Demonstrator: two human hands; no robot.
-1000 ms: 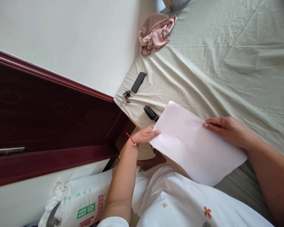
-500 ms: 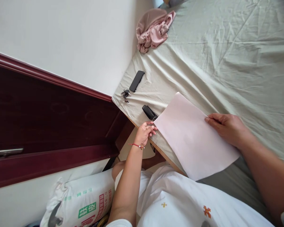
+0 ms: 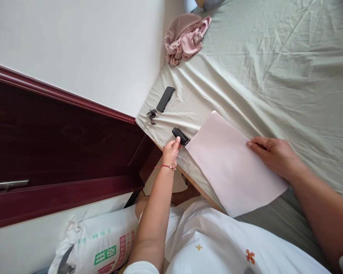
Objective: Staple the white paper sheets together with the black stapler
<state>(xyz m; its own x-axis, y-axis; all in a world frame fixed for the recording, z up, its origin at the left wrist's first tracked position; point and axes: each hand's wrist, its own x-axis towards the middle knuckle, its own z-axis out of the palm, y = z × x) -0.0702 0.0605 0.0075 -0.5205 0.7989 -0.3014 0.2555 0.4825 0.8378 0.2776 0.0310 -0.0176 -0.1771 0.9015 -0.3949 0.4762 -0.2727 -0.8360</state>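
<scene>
A: Entry, head view. Where is the paper (image 3: 234, 163)?

B: Flat on the sheet (image 3: 274, 68) at the near edge of the bed, one corner hanging past it toward the person. It is a plain, pale pink-white page, blank on the visible face, uncreased, lying at a slant.

A: Right hand (image 3: 273, 156)?

B: Fingers together, pressed down on the paper's right edge; it pins rather than grips.

A: Left hand (image 3: 171, 151)?

B: At the stapler (image 3: 180, 136), a small black one just beside the paper's left corner. Thumb and fingertips touch its near end; whether they have closed on it cannot be told. A red cord circles the wrist.

A: Other items?

B: Phone (image 3: 165, 99) and keys (image 3: 151, 114) further up the same edge, near each other. Pink cloth (image 3: 185, 38) bunched against the wall. Dark door (image 3: 60, 152) at left, printed sack (image 3: 97, 247) below it.
</scene>
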